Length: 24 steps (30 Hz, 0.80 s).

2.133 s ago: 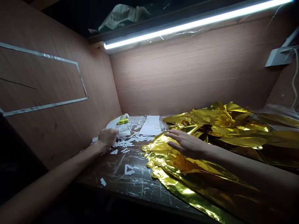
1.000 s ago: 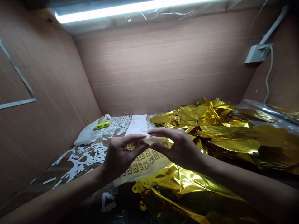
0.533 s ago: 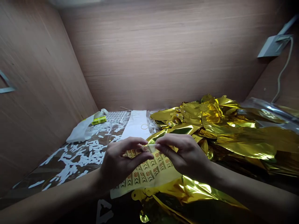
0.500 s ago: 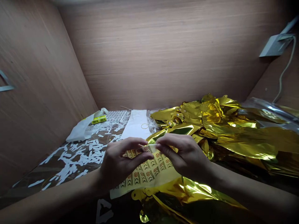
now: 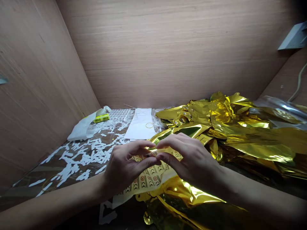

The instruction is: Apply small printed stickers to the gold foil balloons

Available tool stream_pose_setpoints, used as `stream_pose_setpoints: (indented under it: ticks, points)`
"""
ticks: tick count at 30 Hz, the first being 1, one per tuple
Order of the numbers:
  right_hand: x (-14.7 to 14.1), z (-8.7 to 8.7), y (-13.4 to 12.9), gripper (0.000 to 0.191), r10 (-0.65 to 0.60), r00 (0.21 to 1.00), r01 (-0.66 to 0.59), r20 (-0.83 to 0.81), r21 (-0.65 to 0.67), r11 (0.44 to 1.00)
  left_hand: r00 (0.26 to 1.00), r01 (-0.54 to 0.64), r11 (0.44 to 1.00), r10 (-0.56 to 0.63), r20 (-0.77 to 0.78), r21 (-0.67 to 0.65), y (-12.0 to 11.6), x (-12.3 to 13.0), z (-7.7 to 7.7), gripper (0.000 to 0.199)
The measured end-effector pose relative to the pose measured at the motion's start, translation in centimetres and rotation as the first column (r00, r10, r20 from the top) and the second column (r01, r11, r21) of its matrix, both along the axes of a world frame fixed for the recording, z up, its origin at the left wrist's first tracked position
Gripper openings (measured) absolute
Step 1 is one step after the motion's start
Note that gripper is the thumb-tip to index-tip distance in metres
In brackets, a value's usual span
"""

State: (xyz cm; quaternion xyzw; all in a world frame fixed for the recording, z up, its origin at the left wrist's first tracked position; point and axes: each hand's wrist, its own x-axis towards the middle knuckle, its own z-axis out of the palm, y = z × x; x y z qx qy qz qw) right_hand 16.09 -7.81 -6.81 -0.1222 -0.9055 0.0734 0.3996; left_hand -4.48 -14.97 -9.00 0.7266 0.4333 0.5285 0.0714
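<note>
Between two hands, one sticker sheet (pinched).

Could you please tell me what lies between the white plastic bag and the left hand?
In the head view, white cut-out scraps lie scattered between the white plastic bag and the left hand.

Seen along the lower centre, on the yellow-backed label sheet: rows of small red crossed-circle signs above black curved marks, apparently no words. Printed on the yellow-green packet at left, lettering too small to read.
</note>
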Motion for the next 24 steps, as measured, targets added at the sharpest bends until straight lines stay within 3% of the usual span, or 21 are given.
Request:
stream_pose_setpoints:
  ticks: [7, 24]
  points:
    - [-0.29, -0.35, -0.01, 0.002, 0.038, 0.998, -0.040, -0.041, -0.049, 0.998, 1.000, 0.023, 1.000, -0.023, -0.011, 0.009, -0.32, 0.20, 0.26, 0.036]
    - [-0.43, -0.90, -0.25, 0.018, 0.015, 0.999, -0.014, 0.036, -0.030, 0.999, 0.999, 0.030, 0.999, -0.028, -0.040, 0.041, -0.52, 0.21, -0.14, 0.034]
